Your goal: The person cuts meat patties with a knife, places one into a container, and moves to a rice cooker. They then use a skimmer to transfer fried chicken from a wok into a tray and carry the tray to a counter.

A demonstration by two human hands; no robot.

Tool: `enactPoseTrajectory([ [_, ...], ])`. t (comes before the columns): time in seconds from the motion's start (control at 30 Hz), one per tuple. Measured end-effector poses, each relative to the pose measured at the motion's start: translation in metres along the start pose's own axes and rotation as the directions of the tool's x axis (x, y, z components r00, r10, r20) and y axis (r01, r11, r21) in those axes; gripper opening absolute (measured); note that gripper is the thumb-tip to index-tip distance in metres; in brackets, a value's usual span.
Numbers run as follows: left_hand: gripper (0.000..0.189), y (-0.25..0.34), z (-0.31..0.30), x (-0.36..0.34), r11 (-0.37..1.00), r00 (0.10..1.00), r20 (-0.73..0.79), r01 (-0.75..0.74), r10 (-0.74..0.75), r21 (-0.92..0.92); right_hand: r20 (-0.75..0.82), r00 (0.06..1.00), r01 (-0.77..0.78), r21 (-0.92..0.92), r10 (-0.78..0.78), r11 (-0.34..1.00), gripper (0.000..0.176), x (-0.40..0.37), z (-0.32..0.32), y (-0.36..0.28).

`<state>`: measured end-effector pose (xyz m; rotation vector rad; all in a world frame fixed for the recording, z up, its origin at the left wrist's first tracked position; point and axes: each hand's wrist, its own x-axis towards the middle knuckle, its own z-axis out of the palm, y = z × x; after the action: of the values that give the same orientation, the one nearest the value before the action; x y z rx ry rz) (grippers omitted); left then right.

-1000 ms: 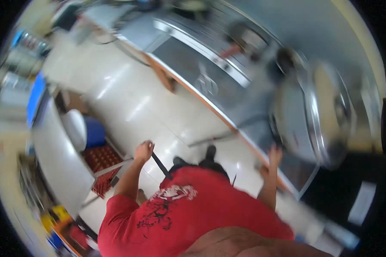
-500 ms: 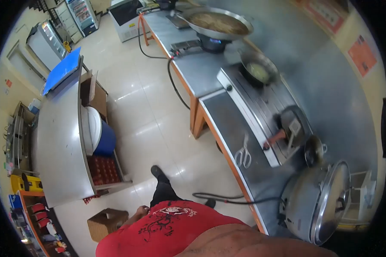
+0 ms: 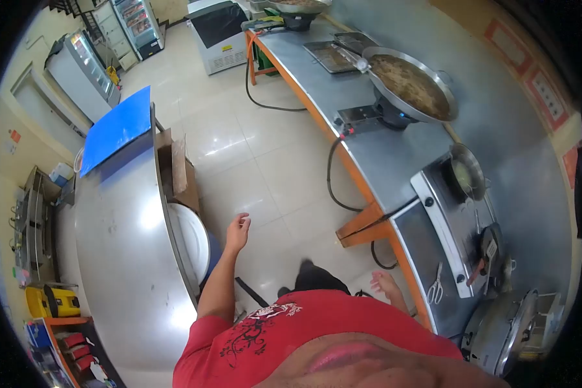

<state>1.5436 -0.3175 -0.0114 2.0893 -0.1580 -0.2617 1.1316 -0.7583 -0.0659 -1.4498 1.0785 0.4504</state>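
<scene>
My left hand (image 3: 239,233) is raised over the floor, right of the steel table (image 3: 119,246), its fingers loosely curled with nothing visible in them. My right hand (image 3: 385,283) hangs low beside the orange edge of the counter (image 3: 362,139), fingers apart and holding nothing. White-handled scissors (image 3: 436,291) lie on the counter to the right of that hand. Behind them a gas stove (image 3: 456,233) carries a small pan (image 3: 467,171) and a dark pan with a red-handled tool (image 3: 477,271). Farther along, a large wok (image 3: 410,84) of brown food sits on a burner.
A blue board (image 3: 116,129) covers the table's far end. Below its side stand a cardboard box (image 3: 185,174) and a white-lidded container (image 3: 194,239). Black hoses hang from the counter. A large steel pot (image 3: 498,330) stands at the lower right.
The view has shifted forward along the aisle. The hand on the left has risen from near the waist, and the hand on the right has come into sight.
</scene>
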Motion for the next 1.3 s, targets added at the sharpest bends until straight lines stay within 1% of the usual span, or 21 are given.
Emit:
enactPoseTrajectory([
  [0.1, 0.033, -0.041, 0.003, 0.058, 0.997, 0.998, 0.045, 0.029, -0.032, 0.073, -0.013, 1.0, -0.002, -0.126, 0.001, 0.992, 0.026, 0.05, 0.034, -0.076],
  [0.2, 0.035, -0.138, -0.002, 0.08, 0.937, 0.972, 0.154, 0.117, -0.176, 0.33, 0.041, 0.998, -0.036, -0.178, 0.044, 0.983, 0.024, 0.113, 0.075, -0.171],
  [0.23, 0.039, -0.164, -0.013, 0.078, 0.929, 0.917, 0.231, 0.263, -0.325, 0.262, 0.063, 0.998, 0.041, -0.148, -0.032, 0.988, 0.023, 0.143, 0.09, -0.212],
  [0.27, 0.041, -0.175, -0.03, 0.068, 0.911, 0.939, 0.216, 0.174, -0.268, 0.375, 0.085, 0.992, 0.108, -0.12, -0.098, 0.987, 0.022, 0.172, 0.11, -0.249],
  [0.3, 0.039, -0.262, -0.027, 0.069, 0.869, 0.915, 0.28, 0.13, -0.291, 0.478, 0.11, 0.979, 0.176, -0.015, -0.173, 0.984, 0.021, 0.212, 0.126, -0.294],
  [0.33, 0.039, -0.272, -0.044, 0.063, 0.832, 0.884, 0.277, 0.193, -0.378, 0.52, 0.131, 0.961, 0.231, 0.099, -0.243, 0.968, 0.02, 0.246, 0.148, -0.335],
  [0.37, 0.038, -0.275, -0.06, 0.063, 0.806, 0.852, 0.253, 0.278, -0.458, 0.522, 0.138, 0.968, 0.201, 0.073, -0.21, 0.977, 0.018, 0.246, 0.167, -0.416],
  [0.47, 0.037, -0.258, -0.099, 0.098, 0.727, 0.744, 0.151, 0.553, -0.651, 0.406, 0.158, 0.883, 0.413, 0.184, -0.442, 0.892, 0.019, 0.322, 0.211, -0.591],
  [0.5, 0.036, -0.251, -0.107, 0.116, 0.709, 0.719, 0.129, 0.61, -0.683, 0.355, 0.135, 0.849, 0.483, 0.195, -0.511, 0.854, 0.021, 0.344, 0.216, -0.652],
  [0.57, 0.035, -0.243, -0.115, 0.161, 0.678, 0.682, 0.087, 0.688, -0.726, 0.259, -0.087, 0.843, 0.535, 0.234, -0.531, 0.812, 0.023, 0.407, 0.223, -0.763],
  [0.7, 0.034, -0.238, -0.119, 0.285, 0.698, 0.692, 0.097, 0.7, -0.715, 0.153, -0.459, 0.795, 0.568, 0.333, -0.397, 0.753, 0.029, 0.56, 0.184, -0.916],
  [0.8, 0.032, -0.24, -0.132, 0.4, 0.753, 0.74, 0.143, 0.639, -0.657, 0.156, -0.552, 0.8, 0.526, 0.454, -0.237, 0.719, 0.036, 0.638, 0.151, -0.974],
  [0.9, 0.031, -0.233, -0.155, 0.533, 0.824, 0.81, 0.163, 0.536, -0.563, 0.183, -0.586, 0.81, 0.436, 0.619, 0.015, 0.653, 0.043, 0.661, 0.144, -1.023],
  [1.0, 0.03, -0.208, -0.202, 0.674, 0.888, 0.889, 0.132, 0.407, -0.439, 0.212, -0.5, 0.866, 0.422, 0.739, 0.01, 0.525, 0.042, 0.679, 0.138, -1.041],
  [1.1, 0.029, -0.169, -0.256, 0.809, 0.927, 0.947, 0.052, 0.299, -0.318, 0.225, -0.515, 0.848, 0.441, 0.817, 0.125, 0.371, 0.049, 0.704, 0.13, -1.05],
  [1.13, 0.029, -0.155, -0.271, 0.852, 0.932, 0.959, 0.006, 0.276, -0.285, 0.235, -0.604, 0.778, 0.485, 0.751, 0.17, 0.448, 0.049, 0.692, 0.136, -1.064],
  [1.17, 0.029, -0.096, -0.297, 0.897, 0.873, 0.881, 0.059, 0.453, -0.47, 0.18, -0.691, 0.696, 0.521, 0.674, 0.196, 0.524, 0.05, 0.682, 0.141, -1.077],
  [1.2, 0.028, -0.176, -0.305, 0.945, 0.958, 0.983, 0.067, 0.149, -0.17, 0.247, -0.89, 0.441, 0.734, 0.431, 0.115, 0.524, 0.056, 0.695, 0.147, -1.084],
  [1.23, 0.028, -0.167, -0.311, 0.983, 0.977, 0.993, 0.036, 0.104, -0.113, 0.187, -0.954, 0.296, 0.677, 0.25, 0.055, 0.692, 0.062, 0.724, 0.132, -1.075],
  [1.27, 0.027, -0.175, -0.311, 1.033, 0.892, 0.892, -0.024, 0.452, -0.451, 0.022, -0.977, 0.072, 0.413, -0.154, -0.2, 0.898, 0.064, 0.745, 0.11, -1.064],
  [1.3, 0.026, -0.196, -0.311, 1.072, 0.913, 0.922, -0.095, 0.386, -0.376, 0.135, -0.958, 0.266, 0.12, -0.072, -0.102, 0.99, 0.066, 0.688, 0.125, -1.105],
])
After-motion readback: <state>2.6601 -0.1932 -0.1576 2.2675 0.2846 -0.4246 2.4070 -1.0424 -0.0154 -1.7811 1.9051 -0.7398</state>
